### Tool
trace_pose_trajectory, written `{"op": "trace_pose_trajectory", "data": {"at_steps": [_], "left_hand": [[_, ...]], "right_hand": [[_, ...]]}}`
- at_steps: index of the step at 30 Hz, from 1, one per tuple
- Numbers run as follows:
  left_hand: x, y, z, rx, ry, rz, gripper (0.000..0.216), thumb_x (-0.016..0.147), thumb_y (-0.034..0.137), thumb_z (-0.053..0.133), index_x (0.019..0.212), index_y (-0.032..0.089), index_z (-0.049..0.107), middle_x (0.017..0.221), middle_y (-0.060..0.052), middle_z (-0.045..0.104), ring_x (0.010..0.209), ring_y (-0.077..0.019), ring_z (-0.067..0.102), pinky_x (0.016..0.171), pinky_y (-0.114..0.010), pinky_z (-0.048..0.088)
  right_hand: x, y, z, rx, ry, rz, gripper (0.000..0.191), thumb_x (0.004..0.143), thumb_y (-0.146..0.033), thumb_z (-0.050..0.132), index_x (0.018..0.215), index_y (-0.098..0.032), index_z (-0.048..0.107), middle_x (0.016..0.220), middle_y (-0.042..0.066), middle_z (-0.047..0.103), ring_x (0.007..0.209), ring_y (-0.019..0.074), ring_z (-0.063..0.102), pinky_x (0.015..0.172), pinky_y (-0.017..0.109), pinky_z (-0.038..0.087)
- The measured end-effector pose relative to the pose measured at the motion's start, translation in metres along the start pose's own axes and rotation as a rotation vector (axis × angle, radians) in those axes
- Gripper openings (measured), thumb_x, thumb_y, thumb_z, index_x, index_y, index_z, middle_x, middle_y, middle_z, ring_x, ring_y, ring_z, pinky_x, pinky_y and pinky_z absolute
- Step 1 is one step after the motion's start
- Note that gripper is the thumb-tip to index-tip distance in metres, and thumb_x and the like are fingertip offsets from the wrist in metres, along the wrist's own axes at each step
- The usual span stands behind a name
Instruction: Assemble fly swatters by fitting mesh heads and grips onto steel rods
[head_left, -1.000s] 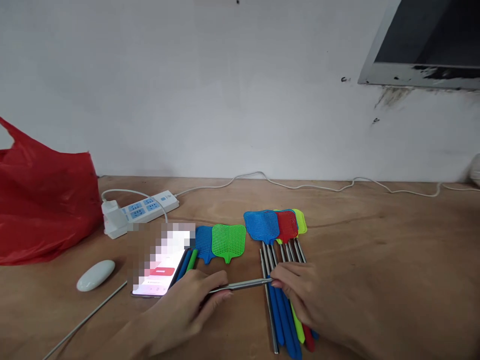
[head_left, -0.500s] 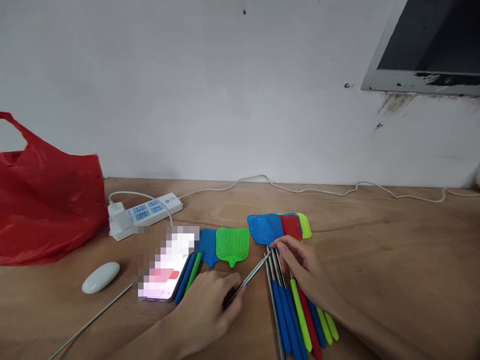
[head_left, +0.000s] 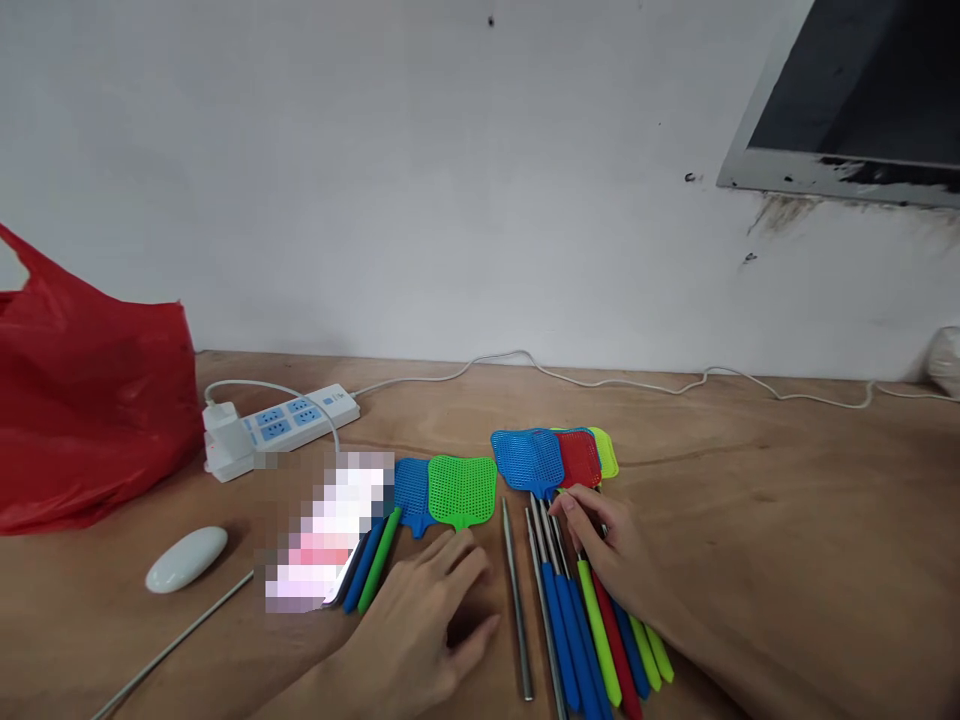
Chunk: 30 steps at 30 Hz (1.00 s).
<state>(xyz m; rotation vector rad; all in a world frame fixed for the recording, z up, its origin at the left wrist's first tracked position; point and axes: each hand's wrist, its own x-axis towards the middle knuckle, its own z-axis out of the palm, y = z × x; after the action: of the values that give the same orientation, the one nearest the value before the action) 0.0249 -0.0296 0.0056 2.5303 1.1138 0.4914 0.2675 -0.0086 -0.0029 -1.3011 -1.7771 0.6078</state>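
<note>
My left hand (head_left: 427, 610) is open over the table, fingers spread and holding nothing. Just beyond its fingertips lies a green fly swatter head (head_left: 463, 490), beside a blue swatter head (head_left: 412, 492). A blue handle (head_left: 365, 568) and a green handle (head_left: 381, 560) lie left of the hand. To its right, a bare metal rod (head_left: 516, 600) rests on the table. My right hand (head_left: 604, 530) has its thumb and fingers closed at the metal shafts of several fly swatters, whose blue handles (head_left: 574, 630) point toward me. Their heads, including a blue one (head_left: 527, 460) and a red one (head_left: 579, 458), overlap beyond it.
A phone (head_left: 322, 550), its screen blurred, lies at the left near a white mouse (head_left: 186, 560). Behind are a white power strip (head_left: 300, 425) and a red plastic bag (head_left: 90, 410). A thin white cable (head_left: 600, 382) runs along the wall.
My left hand has let go of the metal rod, which now lies on the table left of the swatters. My right hand stays at the shafts, and the view has shifted slightly.
</note>
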Motion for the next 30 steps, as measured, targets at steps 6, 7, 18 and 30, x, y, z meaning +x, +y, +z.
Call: {"op": "trace_pose_trajectory", "data": {"at_steps": [6, 7, 18, 30], "left_hand": [[-0.004, 0.004, 0.003, -0.044, -0.056, 0.117, 0.050, 0.090, 0.021, 0.059, 0.138, 0.023, 0.045, 0.144, -0.011, 0.053, 0.130, -0.0298, 0.050, 0.111, -0.050, 0.040], [-0.004, 0.005, 0.002, -0.046, -0.090, 0.140, 0.055, 0.092, 0.023, 0.057, 0.145, 0.023, 0.040, 0.149, -0.011, 0.049, 0.136, -0.0294, 0.046, 0.113, -0.050, 0.038], [-0.003, 0.012, -0.006, -0.082, -0.200, 0.181, 0.063, 0.091, 0.020, 0.059, 0.151, 0.026, 0.038, 0.154, -0.009, 0.043, 0.141, -0.0279, 0.041, 0.117, -0.051, 0.034], [-0.005, 0.003, 0.000, -0.114, -0.122, 0.188, 0.067, 0.094, 0.023, 0.057, 0.154, 0.028, 0.028, 0.154, -0.008, 0.044, 0.139, -0.0275, 0.044, 0.115, -0.047, 0.038]], "right_hand": [[-0.001, 0.000, -0.004, -0.125, -0.012, -0.097, 0.033, 0.101, -0.035, 0.040, 0.084, -0.020, 0.064, 0.071, 0.001, 0.066, 0.066, 0.0177, 0.062, 0.062, 0.028, 0.041], [-0.001, 0.000, -0.005, -0.126, -0.013, -0.102, 0.032, 0.101, -0.034, 0.041, 0.084, -0.020, 0.064, 0.073, 0.002, 0.067, 0.067, 0.0179, 0.062, 0.063, 0.028, 0.042], [0.000, 0.002, -0.003, -0.203, -0.031, -0.115, 0.029, 0.100, -0.031, 0.042, 0.080, -0.021, 0.061, 0.068, 0.000, 0.063, 0.062, 0.0158, 0.059, 0.059, 0.026, 0.038], [-0.003, 0.007, 0.003, -0.561, -0.068, -0.085, 0.021, 0.081, -0.030, 0.061, 0.067, -0.022, 0.048, 0.057, -0.004, 0.052, 0.052, 0.0137, 0.050, 0.053, 0.027, 0.027]]}}
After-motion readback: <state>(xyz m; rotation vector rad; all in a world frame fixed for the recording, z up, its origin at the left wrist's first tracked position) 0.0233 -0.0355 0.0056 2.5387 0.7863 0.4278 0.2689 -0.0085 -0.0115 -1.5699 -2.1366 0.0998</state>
